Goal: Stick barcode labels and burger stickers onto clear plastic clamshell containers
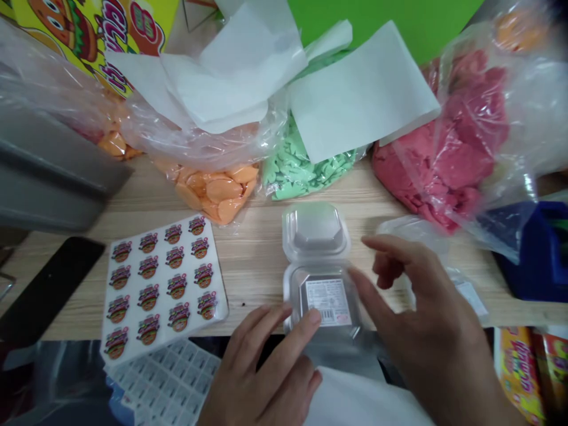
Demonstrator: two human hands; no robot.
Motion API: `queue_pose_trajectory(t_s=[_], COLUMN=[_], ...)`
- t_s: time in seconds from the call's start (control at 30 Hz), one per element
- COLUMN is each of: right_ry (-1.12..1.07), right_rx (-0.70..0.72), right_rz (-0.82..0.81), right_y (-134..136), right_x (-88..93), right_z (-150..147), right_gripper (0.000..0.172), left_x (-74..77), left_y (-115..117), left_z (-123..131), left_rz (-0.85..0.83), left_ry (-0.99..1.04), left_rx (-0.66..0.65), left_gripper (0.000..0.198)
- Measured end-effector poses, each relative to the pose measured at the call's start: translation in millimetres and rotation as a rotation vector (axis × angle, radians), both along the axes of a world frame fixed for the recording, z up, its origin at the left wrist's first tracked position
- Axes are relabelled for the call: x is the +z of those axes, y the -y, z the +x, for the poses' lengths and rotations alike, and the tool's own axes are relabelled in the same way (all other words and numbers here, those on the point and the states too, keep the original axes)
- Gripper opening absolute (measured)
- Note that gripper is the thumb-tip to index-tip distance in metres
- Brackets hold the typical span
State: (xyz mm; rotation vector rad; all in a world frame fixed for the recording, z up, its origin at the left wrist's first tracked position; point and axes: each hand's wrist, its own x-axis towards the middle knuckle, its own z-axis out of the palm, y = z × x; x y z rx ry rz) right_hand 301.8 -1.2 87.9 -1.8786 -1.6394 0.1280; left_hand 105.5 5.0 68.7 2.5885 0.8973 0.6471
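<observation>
Clear glossy plastic clamshell box [316,236] with matt white paper label [328,302]. Smooth pale wood-grain tabletop [252,260] beside glossy white sticker sheet [164,290].

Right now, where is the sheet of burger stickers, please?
In the head view, the sheet of burger stickers lies on the wooden table, left of the clear plastic box and the left hand, below the bag of orange discs.

"GILA" on yellow box [84,35]
</observation>
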Motion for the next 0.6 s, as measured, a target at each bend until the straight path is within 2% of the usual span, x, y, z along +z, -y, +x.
queue_pose_trajectory(t_s=[0.03, 0.1, 0.17, 0.23, 0.3, 0.37, 0.5, 0.6], right_ry=[-0.017, -0.058, -0.086, -0.121, -0.201, -0.316, -0.503, -0.544], right_rx=[0.038, 0.262, 0.513, 0.626, 0.616, 0.557, 0.419, 0.401], right_rz=[0.012, -0.030, -0.125, -0.182, -0.189, -0.229, -0.454, -0.534], right_y=[-0.7, -2.0, -3.4, -5.3, -8.4, -12.8, -22.6, -28.0], right_x=[-1.3, -3.4, -4.7, -4.4, -1.6, 3.4, 14.7, 20.3], right_z=[3.2, 9.6, 14.3, 17.1, 19.1, 21.3, 24.8, 23.4], right_gripper=[0.027, 0.029, 0.046, 0.056, 0.055, 0.054, 0.052, 0.049], left_x=[-3.1, -12.1, -23.1, -32.6, -37.0, -35.1, -18.8, -7.5], left_y=[1.0, 6.6, 17.0, 29.4, 38.6, 40.3, 23.8, 11.6], left_z=[-0.7, -2.6, -4.7, -6.1, -4.9, -0.2, 14.7, 20.9], left_rz=[-0.003, 0.020, 0.079, 0.154, 0.228, 0.257, 0.233, 0.233], left_ry=[0.002, 0.011, 0.016, 0.006, 0.003, -0.001, -0.010, -0.005], left_rx=[-0.009, -0.024, -0.029, -0.032, -0.021, 0.001, 0.017, 0.022], left_gripper=[0.017, 0.016, 0.014, 0.012, 0.010, 0.011, 0.020, 0.022])
